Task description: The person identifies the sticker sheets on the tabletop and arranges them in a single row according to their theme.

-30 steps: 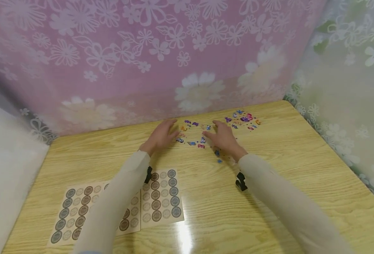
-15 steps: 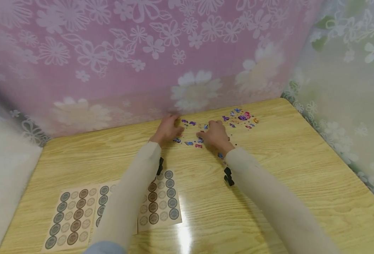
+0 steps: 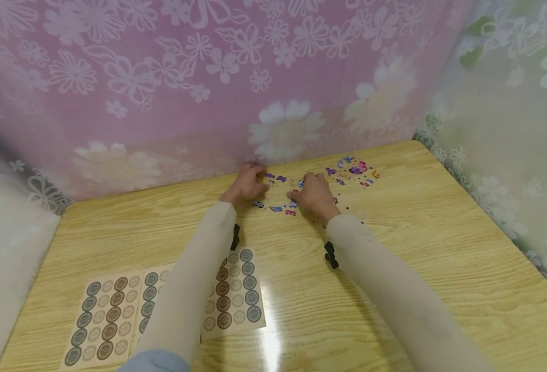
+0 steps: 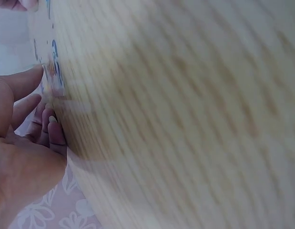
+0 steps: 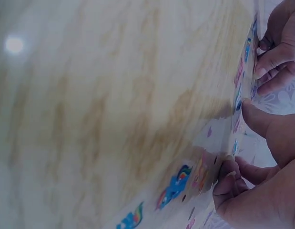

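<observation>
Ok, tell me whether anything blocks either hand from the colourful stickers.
Nothing visible does: the left hand and right hand are at the edges of the colourful stickers. The sheets of round labels lie apart, nearer the person.

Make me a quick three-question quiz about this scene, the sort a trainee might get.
1. True or false: in the head view, the round labels lie farther away than the pony stickers.
2. Choose one. The pink curtain is patterned with: A stripes; B flowers; C checks.
3. In a few words: which of the things in question 1 are the left hand and right hand at?

Key: 1. False, they lie nearer. 2. B. 3. The pony stickers.
</observation>
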`<state>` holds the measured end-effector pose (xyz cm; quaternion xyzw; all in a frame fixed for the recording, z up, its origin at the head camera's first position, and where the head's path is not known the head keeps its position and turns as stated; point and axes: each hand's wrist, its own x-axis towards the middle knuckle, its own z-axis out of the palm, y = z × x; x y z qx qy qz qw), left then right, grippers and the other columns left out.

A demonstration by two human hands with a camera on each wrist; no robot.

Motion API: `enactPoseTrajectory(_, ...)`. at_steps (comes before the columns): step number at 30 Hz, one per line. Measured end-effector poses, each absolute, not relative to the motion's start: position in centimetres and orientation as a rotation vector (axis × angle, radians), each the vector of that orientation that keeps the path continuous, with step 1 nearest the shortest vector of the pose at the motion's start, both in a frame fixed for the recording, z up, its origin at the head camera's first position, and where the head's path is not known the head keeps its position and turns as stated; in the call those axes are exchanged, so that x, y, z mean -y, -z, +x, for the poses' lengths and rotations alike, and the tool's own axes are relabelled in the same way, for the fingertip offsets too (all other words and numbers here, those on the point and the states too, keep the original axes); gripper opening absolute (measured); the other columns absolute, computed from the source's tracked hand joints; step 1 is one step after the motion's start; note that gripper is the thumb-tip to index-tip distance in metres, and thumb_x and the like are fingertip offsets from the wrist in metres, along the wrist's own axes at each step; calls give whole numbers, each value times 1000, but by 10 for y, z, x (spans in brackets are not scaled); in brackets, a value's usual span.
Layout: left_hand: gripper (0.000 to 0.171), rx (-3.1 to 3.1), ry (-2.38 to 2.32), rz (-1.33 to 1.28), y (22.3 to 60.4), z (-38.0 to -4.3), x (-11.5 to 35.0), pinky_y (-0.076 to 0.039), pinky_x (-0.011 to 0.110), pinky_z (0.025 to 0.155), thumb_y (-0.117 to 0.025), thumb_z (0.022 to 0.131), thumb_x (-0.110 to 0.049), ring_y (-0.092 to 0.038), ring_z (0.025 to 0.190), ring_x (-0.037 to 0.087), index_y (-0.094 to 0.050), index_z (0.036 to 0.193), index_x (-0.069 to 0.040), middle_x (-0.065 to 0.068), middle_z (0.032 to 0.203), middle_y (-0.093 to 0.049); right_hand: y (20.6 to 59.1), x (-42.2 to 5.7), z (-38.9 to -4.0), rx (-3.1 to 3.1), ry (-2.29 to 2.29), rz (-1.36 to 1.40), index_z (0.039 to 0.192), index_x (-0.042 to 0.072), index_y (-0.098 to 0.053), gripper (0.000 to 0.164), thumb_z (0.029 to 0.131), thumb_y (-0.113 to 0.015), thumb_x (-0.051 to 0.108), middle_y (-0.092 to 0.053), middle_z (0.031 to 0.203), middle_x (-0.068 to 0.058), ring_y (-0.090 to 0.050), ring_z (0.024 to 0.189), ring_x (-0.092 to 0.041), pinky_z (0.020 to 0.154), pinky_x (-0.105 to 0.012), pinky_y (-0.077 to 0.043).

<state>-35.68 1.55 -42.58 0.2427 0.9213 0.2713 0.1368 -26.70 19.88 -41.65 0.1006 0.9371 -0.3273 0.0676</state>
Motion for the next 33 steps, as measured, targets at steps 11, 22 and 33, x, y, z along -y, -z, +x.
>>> enactPoseTrajectory(11, 43, -2599, -986, 650, 428, -361, -14, -38, 36, 99, -65, 91, -14, -45, 118, 27, -47, 128, -1, 16, 127, -47, 413, -198, -270, -2796, 992, 329, 123, 4, -44, 53, 91, -65, 41, -43, 116, -15, -47, 98, -30, 83, -47, -43)
enactPoseTrajectory(22, 56, -2564, -1125, 658, 429, -358, -15, -48, 35, 85, -69, 88, -5, -54, 97, 25, -43, 138, -4, 13, 107, -54, 414, -200, -275, -2832, 948, 322, 145, 12, -33, 62, 95, -61, 34, -53, 130, -11, -59, 91, -26, 80, -45, -46)
enactPoseTrajectory(33, 44, -2777, -978, 732, 428, -346, -14, -49, 34, 73, -57, 97, -17, -59, 85, 17, -49, 140, -15, 4, 101, -62, 420, -211, -272, -2904, 1069, 92, 138, 11, -45, 36, 102, -44, 18, -56, 104, -6, -55, 77, -22, 63, -35, -43)
